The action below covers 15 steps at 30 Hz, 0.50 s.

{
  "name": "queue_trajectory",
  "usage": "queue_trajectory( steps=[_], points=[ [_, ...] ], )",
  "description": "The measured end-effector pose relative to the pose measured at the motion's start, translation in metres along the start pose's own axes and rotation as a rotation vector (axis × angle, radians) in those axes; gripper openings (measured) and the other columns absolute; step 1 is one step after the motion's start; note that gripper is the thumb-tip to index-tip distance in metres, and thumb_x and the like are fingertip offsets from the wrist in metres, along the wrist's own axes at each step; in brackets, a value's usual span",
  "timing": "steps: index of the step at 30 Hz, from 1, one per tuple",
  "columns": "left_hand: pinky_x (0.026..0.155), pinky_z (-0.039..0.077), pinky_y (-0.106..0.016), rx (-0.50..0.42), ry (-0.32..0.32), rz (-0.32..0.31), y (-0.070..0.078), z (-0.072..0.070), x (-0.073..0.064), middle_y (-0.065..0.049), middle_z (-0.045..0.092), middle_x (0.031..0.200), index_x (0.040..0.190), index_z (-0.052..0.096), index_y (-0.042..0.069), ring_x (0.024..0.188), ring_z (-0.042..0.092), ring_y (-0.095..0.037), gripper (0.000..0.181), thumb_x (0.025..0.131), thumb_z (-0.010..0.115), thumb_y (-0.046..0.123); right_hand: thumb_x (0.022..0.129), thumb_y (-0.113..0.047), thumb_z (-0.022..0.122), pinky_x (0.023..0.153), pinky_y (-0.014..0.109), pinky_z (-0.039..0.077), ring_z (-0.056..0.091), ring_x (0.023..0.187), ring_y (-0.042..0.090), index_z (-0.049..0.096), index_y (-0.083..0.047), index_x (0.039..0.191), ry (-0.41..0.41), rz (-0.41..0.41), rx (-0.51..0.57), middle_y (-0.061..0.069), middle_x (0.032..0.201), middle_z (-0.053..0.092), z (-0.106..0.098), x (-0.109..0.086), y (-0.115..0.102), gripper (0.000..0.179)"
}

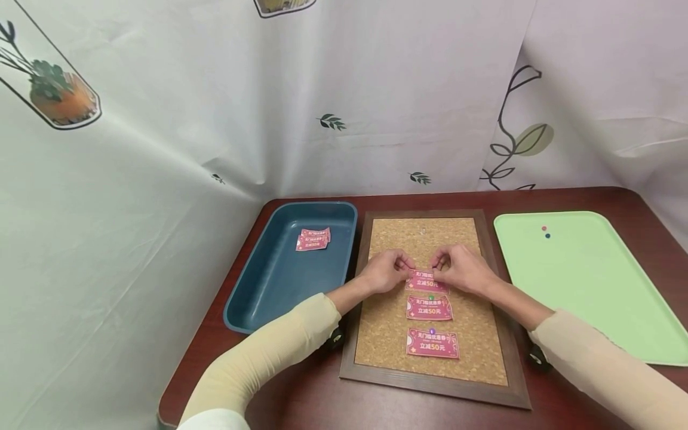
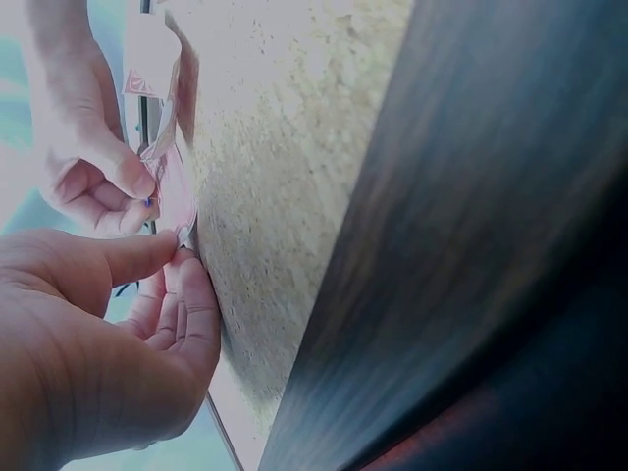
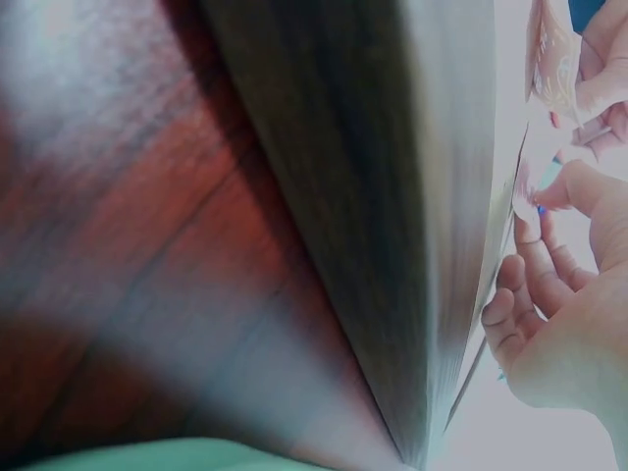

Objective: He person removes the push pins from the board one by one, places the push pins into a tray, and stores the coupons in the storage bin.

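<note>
A pink paper coupon point(image 1: 427, 282) lies over the corkboard point(image 1: 376, 334), under both hands. My left hand point(image 1: 386, 272) pinches its upper left corner between thumb and fingers. At its upper right is my right hand point(image 1: 463, 269), thumb and forefinger pinching a small blue pushpin point(image 2: 149, 202) against the coupon's edge; the fingertips partly hide the pin. Below are two more coupons, the middle one point(image 1: 430, 309) with a green pushpin point(image 1: 431, 297) at its top edge and the lowest point(image 1: 433, 345) with a purple pushpin point(image 1: 432, 331).
Left of the board, a dark blue tray point(image 1: 252, 298) holds overlapping pink coupons point(image 1: 312, 240). On the right, a light green tray point(image 1: 586, 280) carries a red pushpin point(image 1: 544, 228) and a dark blue one point(image 1: 547, 236). A wooden frame point(image 1: 430, 385) edges the corkboard on the table point(image 1: 301, 394).
</note>
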<state>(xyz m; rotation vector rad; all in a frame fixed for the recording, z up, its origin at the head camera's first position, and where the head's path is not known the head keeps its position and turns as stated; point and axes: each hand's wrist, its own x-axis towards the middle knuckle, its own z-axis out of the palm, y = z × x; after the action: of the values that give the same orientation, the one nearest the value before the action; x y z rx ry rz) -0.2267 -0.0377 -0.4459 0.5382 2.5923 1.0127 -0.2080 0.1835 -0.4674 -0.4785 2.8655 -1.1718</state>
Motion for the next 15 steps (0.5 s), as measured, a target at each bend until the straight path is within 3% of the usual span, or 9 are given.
queue_trajectory(
  steps=[15],
  points=[
    [0.067,0.046,-0.021,-0.012,0.002,0.006,0.009,-0.013,-0.008,0.003,0.067,0.086,0.098,0.077,0.01,0.079,0.058,-0.008,0.003,0.098,0.076,0.007,0.082,-0.003,0.082,0.065,0.029,0.047,0.057,0.073,0.016,0.073,-0.007,0.094,0.008,-0.025,0.043,0.0,0.082,0.068,-0.011,-0.011,-0.004,0.016]
  ],
)
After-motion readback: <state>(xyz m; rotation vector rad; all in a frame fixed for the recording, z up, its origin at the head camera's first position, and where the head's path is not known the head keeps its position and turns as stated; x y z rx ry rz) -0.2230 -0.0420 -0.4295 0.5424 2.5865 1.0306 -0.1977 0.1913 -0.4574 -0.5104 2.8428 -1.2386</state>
